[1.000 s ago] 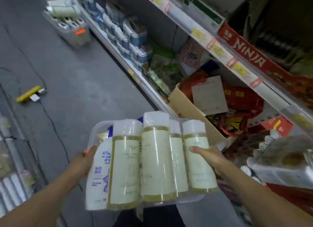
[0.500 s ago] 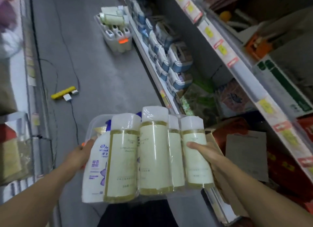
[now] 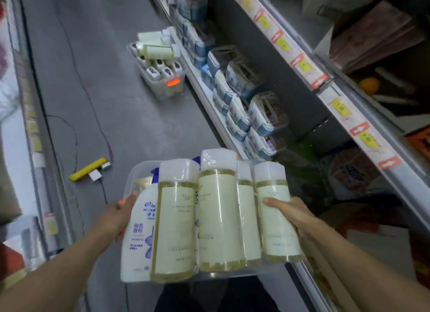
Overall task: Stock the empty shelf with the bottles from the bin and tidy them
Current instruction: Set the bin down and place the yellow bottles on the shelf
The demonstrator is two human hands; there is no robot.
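While both hands carry it at waist height, the clear plastic bin (image 3: 130,188) sits piled with pale-yellow shrink-wrapped bottles with white caps (image 3: 221,209) lying on their sides, plus a white shampoo bottle with purple print (image 3: 137,237) at the bin's left edge. Left hand (image 3: 116,215) grips the bin's left wall, fingers curled round the rim; right hand (image 3: 290,211) holds the right side with its thumb laid across the rightmost bottle (the other fingers are hidden under the load, cannot tell their curl). Since a second ago the view has swung up the aisle: the red boxes and brown carton have dropped out of sight and a second clear bin of bottles on the grey floor (image 3: 160,72) has come much nearer; the grip on the load looks unchanged. Reads as transit along the grey metal shelving (image 3: 290,83), nothing stocked yet from this bin. Yellow handheld device with a cable (image 3: 89,169) lies on the floor to the left.
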